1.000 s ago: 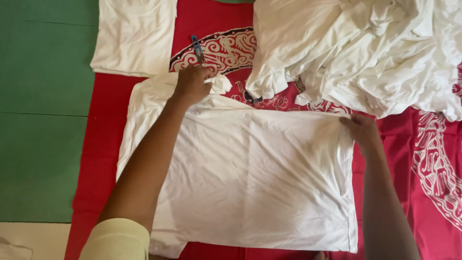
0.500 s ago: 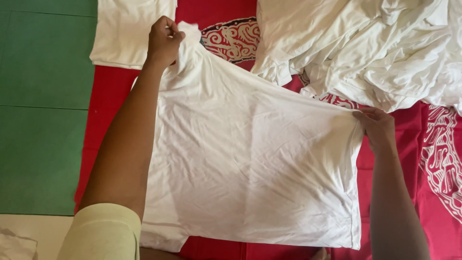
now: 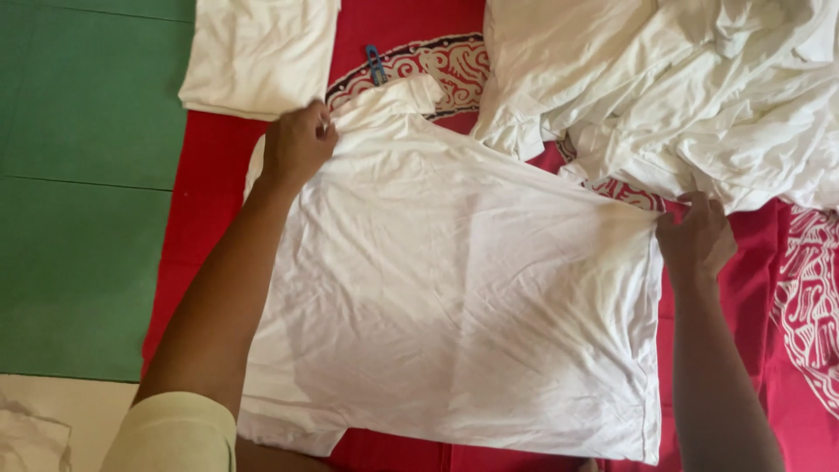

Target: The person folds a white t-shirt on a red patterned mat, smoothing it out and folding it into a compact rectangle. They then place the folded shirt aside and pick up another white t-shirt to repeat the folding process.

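A white T-shirt [image 3: 454, 288] lies spread over a red patterned cloth [image 3: 218, 192]. My left hand [image 3: 297, 144] grips its far left corner near the shoulder, with a sleeve sticking out beyond the fingers. My right hand [image 3: 697, 240] pinches the shirt's far right corner. The fabric is stretched taut between both hands and wrinkled in the middle.
A folded white garment [image 3: 258, 54] lies at the far left, partly on a green mat [image 3: 83, 183]. A heap of crumpled white clothes [image 3: 682, 87] fills the far right. A small blue clip [image 3: 376, 65] rests on the red cloth.
My left hand pushed far outward with the shirt corner, then drew back down and toward me. The right hand kept its corner and shifted slightly. The shirt now lies flatter.
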